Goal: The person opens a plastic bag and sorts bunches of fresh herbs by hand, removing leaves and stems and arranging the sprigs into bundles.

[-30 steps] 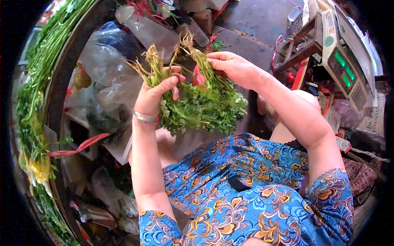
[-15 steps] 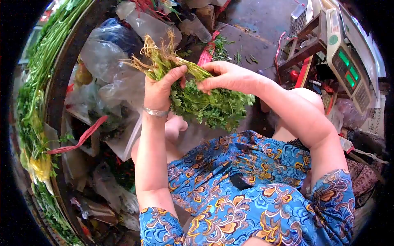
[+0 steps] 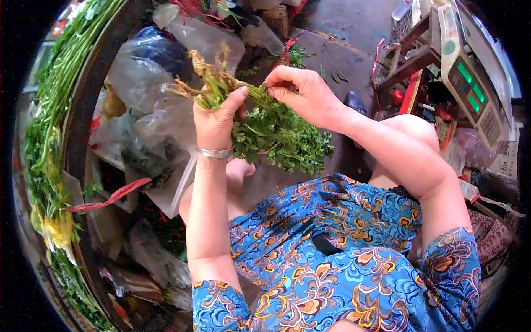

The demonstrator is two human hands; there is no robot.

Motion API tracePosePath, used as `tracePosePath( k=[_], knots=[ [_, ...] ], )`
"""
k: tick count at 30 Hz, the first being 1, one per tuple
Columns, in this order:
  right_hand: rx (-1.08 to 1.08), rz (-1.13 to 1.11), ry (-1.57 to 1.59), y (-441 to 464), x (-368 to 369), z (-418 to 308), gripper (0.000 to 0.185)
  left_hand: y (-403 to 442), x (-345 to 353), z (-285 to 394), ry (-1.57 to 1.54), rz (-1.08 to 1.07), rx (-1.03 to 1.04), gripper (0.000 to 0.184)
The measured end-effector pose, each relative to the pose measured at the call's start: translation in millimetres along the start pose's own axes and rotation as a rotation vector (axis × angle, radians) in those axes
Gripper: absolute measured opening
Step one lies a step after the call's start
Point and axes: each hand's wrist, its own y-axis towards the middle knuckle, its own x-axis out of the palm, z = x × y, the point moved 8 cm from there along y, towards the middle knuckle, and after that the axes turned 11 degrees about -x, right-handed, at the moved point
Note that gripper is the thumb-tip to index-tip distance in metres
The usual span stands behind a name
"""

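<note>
A bunch of coriander (image 3: pixel 282 141) is clasped in my left hand (image 3: pixel 214 119), its pale, stringy roots sticking up past the fingers. The leafy tops hang to the right, above my lap. My right hand (image 3: pixel 307 95) is closed in a pinch at the upper edge of the bunch, with thumb and forefinger on a thin coriander stem. Exactly how much the fingertips hold is too small to tell.
Long green-stemmed vegetables (image 3: pixel 55 110) lie along a shelf at the left, with a red ribbon (image 3: pixel 110 196) beside them. Clear plastic bags (image 3: pixel 138 72) lie behind my left hand. A digital scale (image 3: pixel 470 83) stands at right. Green scraps (image 3: pixel 298 55) litter the floor.
My right hand has turned and lifted slightly, its fingers now pinched at the bunch's upper edge. The leaves hang a little lower and looser. My left hand keeps its grip.
</note>
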Motion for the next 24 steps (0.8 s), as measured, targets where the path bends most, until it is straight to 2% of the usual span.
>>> tracePosePath(
  k=[6, 7, 8, 10, 11, 13, 16, 19, 21, 23, 24],
  knots=[
    [0.086, 0.167, 0.06, 3.7, -29.7, 17.8, 0.016, 1.7, -43.2, 22.3, -0.088, 0.181, 0.133, 0.02],
    [0.069, 0.188, 0.065, 4.4, -32.9, 18.9, 0.017, 2.8, -50.6, 21.9, -0.148, 0.208, 0.124, 0.019],
    [0.164, 0.192, 0.227, 1.2, -32.9, 27.2, 0.018, 0.5, -58.1, 21.8, -0.191, 0.249, 0.118, 0.019],
    [0.17, 0.238, 0.202, 0.2, -42.3, 33.2, 0.02, -0.3, -66.8, 26.6, -0.278, 0.255, 0.119, 0.02],
    [0.178, 0.269, 0.237, -0.8, -46.2, 35.1, 0.02, -3.1, -74.2, 26.3, -0.288, 0.348, 0.087, 0.02],
    [0.236, 0.292, 0.352, -3.9, -49.7, 38.5, 0.019, 2.0, -86.3, 24.3, -0.307, 0.28, 0.077, 0.017],
    [0.23, 0.232, 0.173, -3.5, -58.4, 32.0, 0.013, 3.5, -101.3, 16.5, -0.381, 0.305, -0.027, 0.016],
    [0.314, 0.24, 0.206, -6.0, -63.9, 34.5, 0.015, -0.2, -112.0, 19.7, -0.44, 0.432, 0.014, 0.018],
    [0.315, 0.254, 0.179, -6.9, -69.4, 36.2, 0.016, 1.2, -124.8, 20.3, -0.441, 0.438, 0.03, 0.019],
    [0.207, 0.017, -0.107, -2.3, -62.4, 27.3, 0.017, 4.7, -131.7, 21.9, -0.386, 0.345, 0.046, 0.02],
    [0.126, -0.099, -0.271, -3.1, -54.5, 17.7, 0.018, 2.0, -121.9, 20.2, -0.39, 0.307, -0.011, 0.019]
  ],
)
